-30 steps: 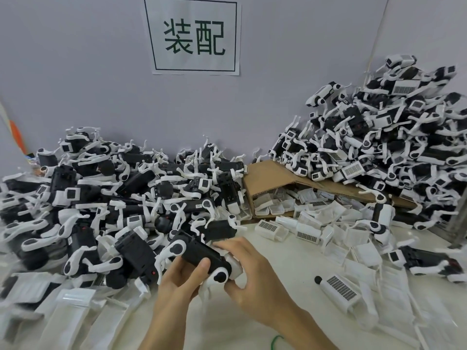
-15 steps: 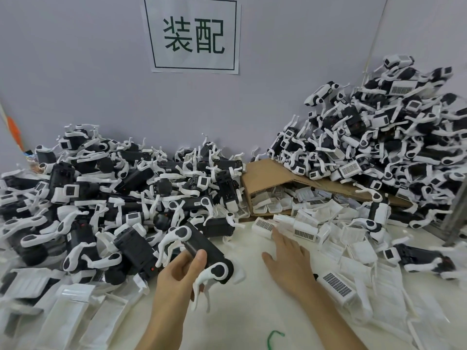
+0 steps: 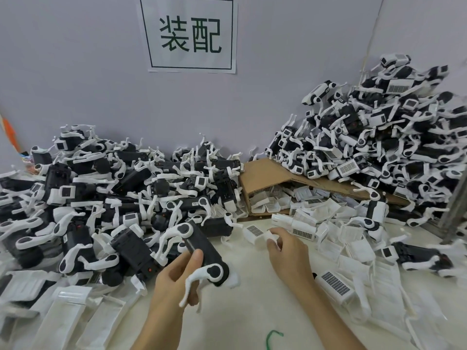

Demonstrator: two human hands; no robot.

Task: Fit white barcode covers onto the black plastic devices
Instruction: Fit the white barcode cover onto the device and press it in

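Hands apart, left hand (image 3: 174, 279) still gripping black device (image 3: 206, 251), right hand (image 3: 289, 252) now pinching white barcode cover (image 3: 254, 232), earlier spread.

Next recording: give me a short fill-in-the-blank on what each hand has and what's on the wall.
1. The left hand grips a ____ device.
2. The right hand pinches a white cover printed with a ____.
3. The paper sign hangs on the ____.
Missing words: black; barcode; wall.
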